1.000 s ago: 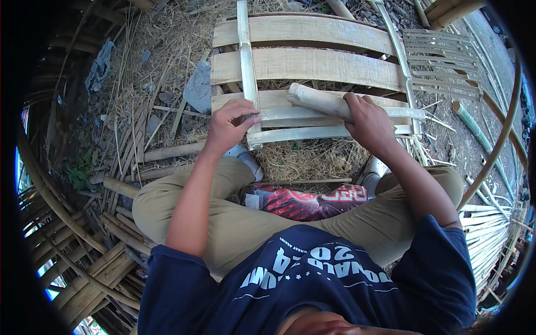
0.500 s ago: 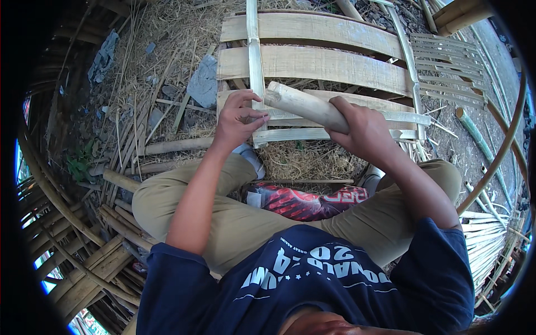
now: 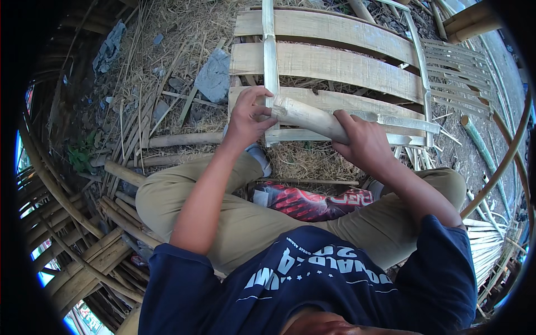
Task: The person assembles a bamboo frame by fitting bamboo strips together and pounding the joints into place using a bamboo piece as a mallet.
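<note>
A thick pale wooden stick (image 3: 312, 120) is gripped at its near right end by my right hand (image 3: 365, 142). Its other end lies over the near left corner of a slatted bamboo frame, right beside the fingertips of my left hand (image 3: 248, 120). That left hand is curled in a pinch against the long upright bamboo strip (image 3: 269, 61); anything between its fingertips is too small to make out. Wide flat slats (image 3: 329, 64) cross the frame, and thin split strips (image 3: 312, 135) run along its near edge.
Dry straw and a grey stone slab (image 3: 212, 77) lie left of the frame. A red and black printed package (image 3: 304, 202) rests between my legs. Bamboo poles (image 3: 125, 173) are stacked at the left. A thin-slatted panel (image 3: 455, 70) and a green bamboo pole (image 3: 480, 142) lie at the right.
The view has shifted, so the frame appears farther right. The stick's far end has come down closer to my left fingertips. Both hands keep nearly the same pose.
</note>
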A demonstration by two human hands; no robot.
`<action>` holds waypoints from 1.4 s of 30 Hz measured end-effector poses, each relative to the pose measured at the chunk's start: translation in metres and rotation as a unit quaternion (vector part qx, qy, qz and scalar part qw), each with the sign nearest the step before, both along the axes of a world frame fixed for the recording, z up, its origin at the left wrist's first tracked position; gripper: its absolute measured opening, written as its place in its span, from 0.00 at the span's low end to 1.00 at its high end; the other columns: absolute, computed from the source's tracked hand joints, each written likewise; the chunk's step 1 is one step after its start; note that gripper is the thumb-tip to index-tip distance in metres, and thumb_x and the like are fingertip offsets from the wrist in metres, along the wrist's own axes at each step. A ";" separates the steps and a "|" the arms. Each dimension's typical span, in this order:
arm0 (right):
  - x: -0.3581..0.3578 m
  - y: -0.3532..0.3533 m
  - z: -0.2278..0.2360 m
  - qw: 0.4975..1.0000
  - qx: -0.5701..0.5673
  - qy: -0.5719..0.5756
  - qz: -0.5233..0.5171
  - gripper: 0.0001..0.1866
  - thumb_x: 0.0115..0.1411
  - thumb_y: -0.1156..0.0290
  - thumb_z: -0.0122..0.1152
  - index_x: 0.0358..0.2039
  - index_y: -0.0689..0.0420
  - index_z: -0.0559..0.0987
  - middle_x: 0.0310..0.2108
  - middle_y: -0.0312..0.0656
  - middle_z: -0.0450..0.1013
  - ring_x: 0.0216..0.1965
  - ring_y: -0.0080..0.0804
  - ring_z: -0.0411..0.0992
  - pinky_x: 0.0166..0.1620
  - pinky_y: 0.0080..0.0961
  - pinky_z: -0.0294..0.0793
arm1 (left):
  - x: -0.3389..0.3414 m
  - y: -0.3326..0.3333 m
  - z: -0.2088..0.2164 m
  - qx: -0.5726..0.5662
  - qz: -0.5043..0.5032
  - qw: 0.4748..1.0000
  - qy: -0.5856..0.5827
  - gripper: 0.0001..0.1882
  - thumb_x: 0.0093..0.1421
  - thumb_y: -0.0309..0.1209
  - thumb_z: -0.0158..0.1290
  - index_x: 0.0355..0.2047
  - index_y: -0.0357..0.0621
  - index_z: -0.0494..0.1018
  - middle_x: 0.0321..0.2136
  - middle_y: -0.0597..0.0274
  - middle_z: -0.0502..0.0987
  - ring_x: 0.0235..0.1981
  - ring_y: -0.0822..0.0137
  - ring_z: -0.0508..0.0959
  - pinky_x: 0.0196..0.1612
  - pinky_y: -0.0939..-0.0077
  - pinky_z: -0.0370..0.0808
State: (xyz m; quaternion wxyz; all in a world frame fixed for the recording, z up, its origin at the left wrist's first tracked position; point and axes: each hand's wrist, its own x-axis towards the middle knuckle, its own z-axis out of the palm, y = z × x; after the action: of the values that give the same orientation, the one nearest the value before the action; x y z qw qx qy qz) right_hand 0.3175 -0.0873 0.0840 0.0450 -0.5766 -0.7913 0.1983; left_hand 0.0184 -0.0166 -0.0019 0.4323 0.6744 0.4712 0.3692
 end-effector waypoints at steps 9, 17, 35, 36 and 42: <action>-0.001 -0.004 0.000 1.000 -0.008 -0.008 0.010 0.32 0.52 0.65 0.76 0.56 0.56 0.72 0.38 0.51 0.79 0.36 0.56 0.80 0.39 0.49 0.78 | -0.005 0.004 -0.002 0.135 -0.047 0.985 0.098 0.11 0.45 0.20 0.71 0.31 0.40 0.85 0.56 0.62 0.76 0.62 0.59 0.73 0.59 0.65 0.75; 0.004 0.000 -0.001 0.999 0.024 0.038 -0.011 0.30 0.54 0.67 0.73 0.56 0.58 0.72 0.41 0.52 0.78 0.38 0.57 0.80 0.40 0.50 0.79 | 0.006 0.002 0.007 0.032 0.014 0.999 0.022 0.11 0.47 0.23 0.73 0.33 0.46 0.88 0.50 0.63 0.80 0.63 0.57 0.73 0.60 0.60 0.75; 0.002 0.013 -0.018 0.999 0.035 0.012 -0.010 0.27 0.56 0.67 0.71 0.54 0.59 0.71 0.43 0.52 0.77 0.40 0.56 0.80 0.43 0.50 0.79 | -0.013 0.013 0.016 0.118 -0.092 0.985 0.091 0.09 0.52 0.25 0.72 0.35 0.45 0.89 0.47 0.60 0.81 0.57 0.58 0.78 0.54 0.65 0.78; 0.002 0.014 -0.018 0.999 0.033 0.016 -0.012 0.27 0.56 0.67 0.71 0.54 0.59 0.71 0.43 0.52 0.77 0.40 0.56 0.80 0.43 0.50 0.79 | -0.014 0.013 0.015 0.118 -0.092 0.985 0.091 0.09 0.52 0.25 0.72 0.35 0.45 0.89 0.47 0.60 0.81 0.57 0.58 0.78 0.54 0.65 0.78; 0.002 0.018 -0.021 0.999 0.037 0.034 -0.016 0.29 0.55 0.67 0.73 0.54 0.58 0.72 0.43 0.52 0.77 0.41 0.56 0.80 0.42 0.50 0.79 | -0.018 0.015 0.009 0.132 -0.088 0.983 0.091 0.09 0.52 0.25 0.72 0.35 0.45 0.89 0.47 0.61 0.81 0.57 0.59 0.78 0.55 0.64 0.76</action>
State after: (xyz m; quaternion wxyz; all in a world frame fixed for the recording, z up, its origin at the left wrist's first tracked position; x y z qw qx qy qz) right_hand 0.3191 -0.0694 0.0625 0.0965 -0.5797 -0.7871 0.1875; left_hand 0.0007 -0.0021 0.0073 0.3260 0.7952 0.3943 0.3255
